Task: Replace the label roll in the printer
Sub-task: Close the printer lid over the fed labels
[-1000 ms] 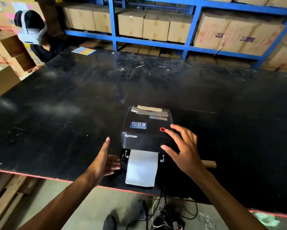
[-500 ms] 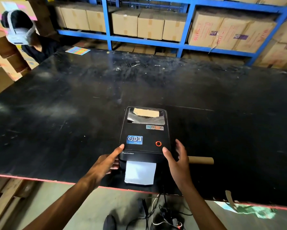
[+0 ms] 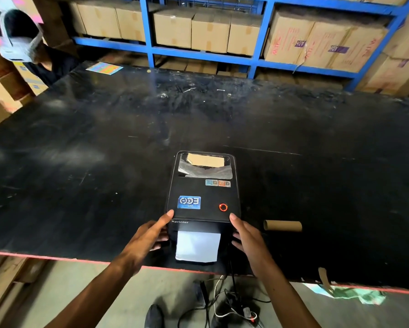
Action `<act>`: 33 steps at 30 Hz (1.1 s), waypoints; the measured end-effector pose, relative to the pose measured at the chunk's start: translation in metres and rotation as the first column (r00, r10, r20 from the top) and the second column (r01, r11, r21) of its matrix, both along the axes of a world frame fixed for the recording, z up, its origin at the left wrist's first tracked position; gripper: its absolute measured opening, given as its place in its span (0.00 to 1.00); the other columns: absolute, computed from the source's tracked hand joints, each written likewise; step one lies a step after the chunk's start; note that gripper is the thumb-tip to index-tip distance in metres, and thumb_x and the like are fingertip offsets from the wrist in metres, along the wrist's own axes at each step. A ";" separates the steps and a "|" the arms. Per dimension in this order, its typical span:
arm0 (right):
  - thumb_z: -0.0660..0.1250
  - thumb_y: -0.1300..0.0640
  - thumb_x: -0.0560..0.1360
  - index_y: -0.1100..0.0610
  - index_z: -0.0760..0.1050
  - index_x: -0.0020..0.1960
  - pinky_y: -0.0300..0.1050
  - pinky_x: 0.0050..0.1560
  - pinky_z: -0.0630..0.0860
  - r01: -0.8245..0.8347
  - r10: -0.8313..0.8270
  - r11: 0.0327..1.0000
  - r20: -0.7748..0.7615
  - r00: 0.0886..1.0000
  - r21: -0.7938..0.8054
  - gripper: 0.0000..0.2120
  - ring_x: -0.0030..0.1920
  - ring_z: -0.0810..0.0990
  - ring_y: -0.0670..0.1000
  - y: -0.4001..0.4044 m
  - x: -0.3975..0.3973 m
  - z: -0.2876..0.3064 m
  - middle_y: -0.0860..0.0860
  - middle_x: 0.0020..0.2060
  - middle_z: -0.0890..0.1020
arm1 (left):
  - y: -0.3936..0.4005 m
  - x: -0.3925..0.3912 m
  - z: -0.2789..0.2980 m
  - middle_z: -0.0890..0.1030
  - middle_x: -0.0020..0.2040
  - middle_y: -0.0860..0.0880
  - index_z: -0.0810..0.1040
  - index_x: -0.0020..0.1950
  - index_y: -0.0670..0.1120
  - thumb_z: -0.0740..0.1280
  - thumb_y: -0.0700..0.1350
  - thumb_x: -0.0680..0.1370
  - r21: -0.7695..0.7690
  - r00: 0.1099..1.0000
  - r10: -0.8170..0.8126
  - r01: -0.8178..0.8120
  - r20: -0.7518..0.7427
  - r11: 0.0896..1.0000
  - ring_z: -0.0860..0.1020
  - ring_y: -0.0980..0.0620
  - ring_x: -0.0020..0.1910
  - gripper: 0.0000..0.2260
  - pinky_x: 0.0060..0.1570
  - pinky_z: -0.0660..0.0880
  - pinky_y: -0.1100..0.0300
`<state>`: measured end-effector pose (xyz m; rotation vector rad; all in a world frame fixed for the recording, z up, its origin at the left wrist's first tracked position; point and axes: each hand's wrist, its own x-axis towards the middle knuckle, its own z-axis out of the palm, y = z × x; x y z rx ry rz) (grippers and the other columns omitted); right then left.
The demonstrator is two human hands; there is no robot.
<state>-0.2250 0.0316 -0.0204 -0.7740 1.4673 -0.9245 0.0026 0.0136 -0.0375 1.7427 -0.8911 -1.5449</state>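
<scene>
A black label printer (image 3: 202,192) stands near the front edge of the black table (image 3: 92,150), its lid down and a red ring lit on top. White label paper (image 3: 197,246) hangs out of its front slot. Through the lid's window a brown roll core (image 3: 206,160) shows. My left hand (image 3: 151,235) grips the printer's front left corner, thumb on the lid. My right hand (image 3: 245,236) holds the front right corner the same way. An empty brown cardboard core (image 3: 283,225) lies on the table just right of the printer.
Blue shelving (image 3: 261,31) with cardboard boxes runs along the far side. A person with a head covering (image 3: 16,36) stands at the far left corner. A coloured sheet (image 3: 104,68) lies on the far table edge. Cables (image 3: 224,306) lie on the floor below.
The lid, raised a second ago, has come down flat. My right hand moved from the lid's top to the front right corner, and my left hand closed onto the front left corner.
</scene>
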 end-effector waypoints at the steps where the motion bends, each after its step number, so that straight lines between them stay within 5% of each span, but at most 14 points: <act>1: 0.62 0.50 0.78 0.45 0.74 0.41 0.51 0.65 0.71 0.004 -0.004 1.000 0.008 1.000 0.004 0.08 0.47 0.76 0.41 0.000 0.001 0.000 0.38 0.43 0.77 | 0.000 0.000 0.000 0.86 0.46 0.47 0.82 0.53 0.43 0.66 0.61 0.76 0.000 1.000 -0.004 0.004 -0.006 1.000 0.83 0.45 0.53 0.22 0.60 0.75 0.50; 9: 0.62 0.52 0.78 0.46 0.75 0.44 0.55 0.67 0.71 0.027 -0.029 0.999 0.058 0.998 0.033 0.05 0.48 0.75 0.42 -0.002 0.002 0.000 0.40 0.46 0.77 | -0.001 0.001 -0.003 0.84 0.47 0.47 0.81 0.50 0.44 0.66 0.59 0.77 -0.033 0.999 0.012 -0.013 -0.042 0.999 0.81 0.49 0.49 0.18 0.48 0.76 0.57; 12: 0.62 0.52 0.78 0.47 0.76 0.45 0.56 0.68 0.70 0.033 -0.035 0.999 0.061 0.998 0.041 0.05 0.49 0.75 0.42 -0.002 0.002 0.000 0.40 0.46 0.78 | -0.001 0.001 -0.008 0.83 0.45 0.47 0.80 0.47 0.45 0.69 0.60 0.75 -0.050 0.998 0.019 -0.022 -0.058 0.999 0.81 0.48 0.48 0.18 0.50 0.75 0.55; 17: 0.62 0.54 0.78 0.47 0.76 0.44 0.56 0.68 0.70 0.036 -0.039 0.998 0.061 0.997 0.053 0.06 0.48 0.76 0.43 -0.002 0.002 0.002 0.40 0.45 0.78 | -0.002 0.003 -0.011 0.83 0.44 0.47 0.79 0.45 0.45 0.70 0.70 0.57 -0.047 0.998 0.025 -0.027 -0.050 0.999 0.81 0.48 0.48 0.31 0.59 0.76 0.49; 22: 0.62 0.53 0.78 0.47 0.76 0.43 0.55 0.68 0.71 0.030 -0.033 0.998 0.053 0.998 0.053 0.06 0.47 0.76 0.42 -0.001 0.002 0.004 0.40 0.45 0.78 | -0.001 0.001 -0.012 0.83 0.45 0.45 0.79 0.44 0.44 0.75 0.67 0.62 -0.068 0.995 0.038 -0.044 -0.087 0.997 0.81 0.48 0.48 0.27 0.51 0.77 0.55; 33: 0.62 0.53 0.78 0.46 0.76 0.44 0.53 0.66 0.71 0.016 -0.018 0.999 0.060 0.998 0.046 0.06 0.46 0.78 0.41 0.000 0.003 0.007 0.39 0.44 0.80 | -0.001 0.001 -0.012 0.84 0.47 0.44 0.80 0.46 0.43 0.70 0.70 0.53 -0.100 0.996 0.039 -0.047 -0.074 0.994 0.82 0.47 0.51 0.35 0.53 0.77 0.55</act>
